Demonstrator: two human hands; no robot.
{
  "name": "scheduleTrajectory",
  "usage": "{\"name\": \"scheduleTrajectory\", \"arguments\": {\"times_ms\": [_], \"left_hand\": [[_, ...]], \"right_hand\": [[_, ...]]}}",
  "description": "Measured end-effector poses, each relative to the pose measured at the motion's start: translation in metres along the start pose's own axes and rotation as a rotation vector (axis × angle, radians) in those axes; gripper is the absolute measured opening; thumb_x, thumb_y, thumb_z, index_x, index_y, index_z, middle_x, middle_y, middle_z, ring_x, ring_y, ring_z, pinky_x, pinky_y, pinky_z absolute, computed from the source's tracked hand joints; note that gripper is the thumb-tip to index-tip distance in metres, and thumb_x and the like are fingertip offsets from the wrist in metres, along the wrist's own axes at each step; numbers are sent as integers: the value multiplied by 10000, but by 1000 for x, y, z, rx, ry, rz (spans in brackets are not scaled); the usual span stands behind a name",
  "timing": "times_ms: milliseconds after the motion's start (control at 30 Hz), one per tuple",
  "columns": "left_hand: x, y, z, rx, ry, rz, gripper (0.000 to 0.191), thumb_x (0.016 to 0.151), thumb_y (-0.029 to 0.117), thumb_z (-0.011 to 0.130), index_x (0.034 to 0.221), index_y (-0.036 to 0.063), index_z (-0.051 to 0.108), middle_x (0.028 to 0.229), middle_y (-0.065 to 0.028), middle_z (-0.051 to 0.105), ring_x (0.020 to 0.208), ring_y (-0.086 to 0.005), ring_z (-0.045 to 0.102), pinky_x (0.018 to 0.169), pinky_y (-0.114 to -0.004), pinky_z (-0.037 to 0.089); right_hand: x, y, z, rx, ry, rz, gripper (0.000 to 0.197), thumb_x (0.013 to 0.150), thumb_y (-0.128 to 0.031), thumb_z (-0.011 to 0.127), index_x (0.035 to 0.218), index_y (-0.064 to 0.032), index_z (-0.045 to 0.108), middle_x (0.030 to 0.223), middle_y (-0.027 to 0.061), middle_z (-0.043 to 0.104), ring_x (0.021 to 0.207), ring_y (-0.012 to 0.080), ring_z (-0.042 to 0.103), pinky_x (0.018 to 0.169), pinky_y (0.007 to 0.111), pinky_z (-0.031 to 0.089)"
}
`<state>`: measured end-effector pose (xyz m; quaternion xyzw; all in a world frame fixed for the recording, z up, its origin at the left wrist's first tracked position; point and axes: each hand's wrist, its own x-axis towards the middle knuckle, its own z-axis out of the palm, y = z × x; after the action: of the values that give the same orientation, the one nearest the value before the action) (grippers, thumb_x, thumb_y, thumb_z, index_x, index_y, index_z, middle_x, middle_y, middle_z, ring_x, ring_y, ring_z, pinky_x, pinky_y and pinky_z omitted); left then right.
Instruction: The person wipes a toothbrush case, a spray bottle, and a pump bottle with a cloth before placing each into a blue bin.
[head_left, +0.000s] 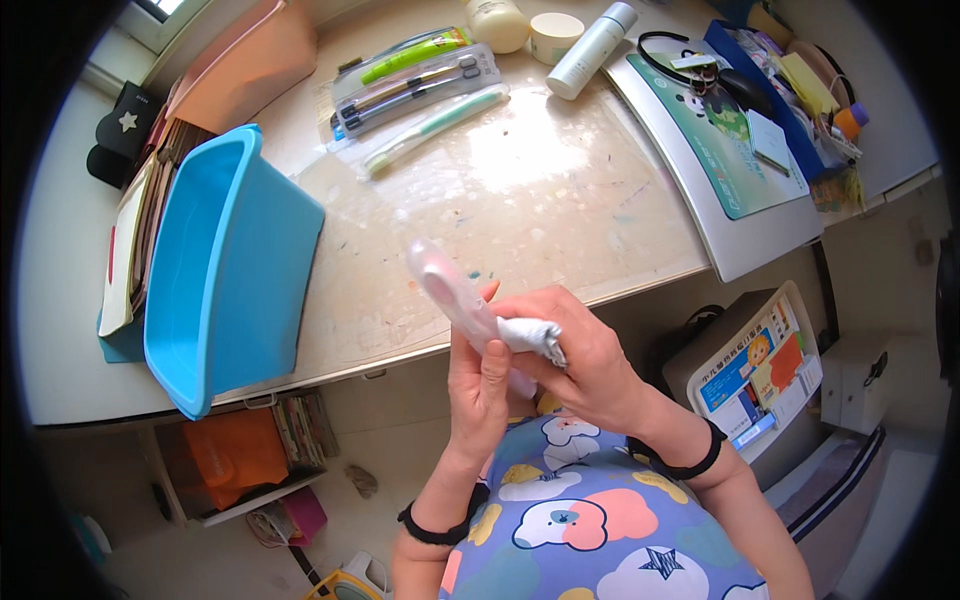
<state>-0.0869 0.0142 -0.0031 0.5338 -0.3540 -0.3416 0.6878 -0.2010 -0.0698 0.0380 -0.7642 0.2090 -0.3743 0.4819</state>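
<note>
My left hand grips a translucent pinkish plastic case, its thumb across the lower part; the case tilts up to the left over the desk's front edge. My right hand is closed on a crumpled white cloth or tissue, which touches the case. The fingertips behind the case are partly hidden. Beyond the hands, a clear plastic pen box and a long toothbrush-like case with green parts lie on the desk.
A blue plastic bin stands at the left, with a peach bin behind it. A white bottle lies near a small tub. At the right are a silver laptop, a mouse and a filled blue box.
</note>
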Motion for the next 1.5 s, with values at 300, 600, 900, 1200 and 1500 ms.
{"name": "scheduleTrajectory", "arguments": {"times_ms": [300,600,900,1200,1500], "left_hand": [[-31,-15,-48,-732,-231,-799,397,1075,387,367,1240,43,478,847,-88,507,551,-122,468,444,-233,395],[-24,-13,-46,-627,-259,-809,423,1063,405,382,1208,15,461,793,-79,483,483,-105,428,410,-227,381],[-26,-11,-37,-292,-240,-644,385,1051,377,462,1181,15,480,766,-69,499,501,-98,455,448,-208,362],[-23,-17,-46,-273,-283,-639,414,1055,378,426,1152,-22,474,741,-78,488,497,-106,424,441,-225,359],[-23,-29,-59,-516,-372,-686,442,1064,377,372,1195,-41,429,736,-92,480,445,-109,417,379,-240,336]], "right_hand": [[-18,31,8,-244,-7,-236,361,695,65,688,1035,-51,656,1078,139,623,940,310,640,774,362,543],[29,58,6,-497,97,-214,294,720,13,673,1008,-41,690,1039,144,602,915,307,631,730,359,557],[35,44,-4,-605,-22,-374,252,688,-73,663,918,25,634,996,130,580,850,285,592,671,349,538],[35,44,-2,-457,-2,-289,291,669,78,673,941,-26,692,960,98,638,868,268,652,721,329,544],[50,40,-10,-200,139,59,156,760,13,715,908,-28,689,925,107,643,849,296,647,735,361,531]]}}
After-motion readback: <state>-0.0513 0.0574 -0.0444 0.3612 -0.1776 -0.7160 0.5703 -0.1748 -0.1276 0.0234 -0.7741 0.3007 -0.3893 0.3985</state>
